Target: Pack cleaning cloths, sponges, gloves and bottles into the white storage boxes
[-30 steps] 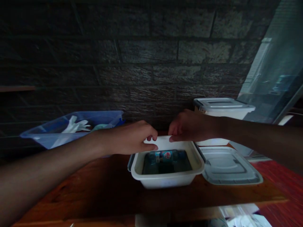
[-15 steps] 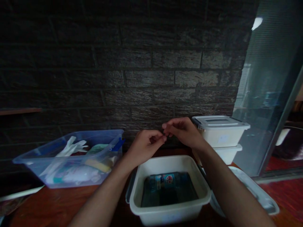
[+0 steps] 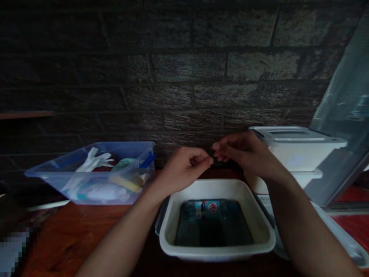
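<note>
My left hand (image 3: 191,167) hovers above the far rim of a white plastic tub (image 3: 175,252), its thumb and forefinger pinched together. Close beside it, my right hand (image 3: 240,150) has its thumb against its curled fingers. The fingertips of both hands nearly meet; anything held between them is too small or dark to make out. Inside the tub lies a see-through bluish bottle (image 3: 230,209) with a blue, white and red label (image 3: 206,209). Dark shadow or liquid around it hides the tub's bottom.
On the left stands a clear blue bin (image 3: 95,173) with white gloves (image 3: 95,159) and cleaning items. Stacked lidded white boxes (image 3: 294,154) stand at the right, near a pale lid (image 3: 340,231). Behind the wooden table (image 3: 69,238) rises a dark brick wall (image 3: 173,96).
The view has shifted, so the tub, bin and boxes sit higher in the picture. My hands stay above the tub's far side, their fingertips slightly farther apart.
</note>
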The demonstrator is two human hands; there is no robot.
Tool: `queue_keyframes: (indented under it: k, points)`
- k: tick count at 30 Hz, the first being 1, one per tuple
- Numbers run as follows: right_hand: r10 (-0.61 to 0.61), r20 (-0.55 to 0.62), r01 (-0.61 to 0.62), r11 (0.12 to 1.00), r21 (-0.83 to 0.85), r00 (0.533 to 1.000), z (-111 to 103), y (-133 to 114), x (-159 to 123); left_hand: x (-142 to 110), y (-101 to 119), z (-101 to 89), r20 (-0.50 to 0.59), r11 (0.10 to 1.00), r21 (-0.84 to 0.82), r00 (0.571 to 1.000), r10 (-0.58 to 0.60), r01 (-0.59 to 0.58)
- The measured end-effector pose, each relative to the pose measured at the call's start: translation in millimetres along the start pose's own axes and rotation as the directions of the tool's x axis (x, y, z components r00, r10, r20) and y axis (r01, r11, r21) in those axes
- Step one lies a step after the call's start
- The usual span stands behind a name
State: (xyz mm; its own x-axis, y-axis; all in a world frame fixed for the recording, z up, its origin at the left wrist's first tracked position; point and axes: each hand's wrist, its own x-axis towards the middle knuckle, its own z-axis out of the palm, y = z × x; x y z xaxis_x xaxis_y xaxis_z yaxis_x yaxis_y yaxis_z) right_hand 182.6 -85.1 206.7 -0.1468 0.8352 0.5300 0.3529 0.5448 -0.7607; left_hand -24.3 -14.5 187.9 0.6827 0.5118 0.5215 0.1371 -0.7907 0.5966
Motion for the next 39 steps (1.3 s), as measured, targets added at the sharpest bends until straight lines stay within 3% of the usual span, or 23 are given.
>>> queue_keyframes:
  k: [5, 12, 18, 22, 26, 30, 33, 36, 39]
  points:
    - [0.035, 0.04, -0.036, 0.999, 0.018, 0.999, -2.0, 3.7, -1.5, -0.2, -2.2, 7.2, 0.003, 1.0, 0.015, 1.0, 0.024, -0.024]
    - [0.052, 0.014, -0.051, 0.996, -0.074, 0.999, -7.4, -3.3, -7.7, -3.6, 0.8, 2.8, -0.008, 0.995, 0.074, 0.998, 0.068, -0.067]
    - [0.024, 0.008, -0.022, 0.982, -0.19, 1.0, -15.1, -9.4, -23.6, -8.5, 4.1, 3.1, 0.006, 0.995, 0.013, 0.995, 0.104, -0.104]
    - [0.053, -0.059, -0.069, 0.954, -0.293, 0.997, -19.3, -14.0, -34.0, -20.3, 4.9, -8.9, -0.026, 0.99, 0.007, 0.99, 0.139, -0.139]
    - [0.088, -0.073, -0.107, 0.938, -0.331, 0.993, -9.7, -21.9, -21.8, -42.3, 3.6, -47.7, -0.074, 0.982, 0.145, 0.989, 0.132, -0.12]
    - [0.082, 0.09, -0.045, 0.933, -0.357, 0.993, 23.7, -39.2, 21.9, -68.7, -7.6, -111.5, -0.152, 0.912, 0.409, 0.988, 0.028, 0.037]
    - [-0.017, 0.201, 0.101, 0.904, -0.415, 0.979, 65.2, -49.3, 66.6, -87.8, -24.3, -167.9, -0.277, 0.834, 0.505, 0.957, -0.087, 0.222]
    - [-0.053, 0.32, 0.213, 0.845, -0.491, 0.946, 117.9, -51.1, 112.0, -102.5, -47.0, -220.6, -0.393, 0.731, 0.549, 0.897, -0.202, 0.405]
    - [-0.068, 0.451, 0.363, 0.704, -0.61, 0.89, 174.9, -48.5, 153.2, -111.5, -74.6, -260.6, -0.464, 0.596, 0.561, 0.815, -0.348, 0.574]
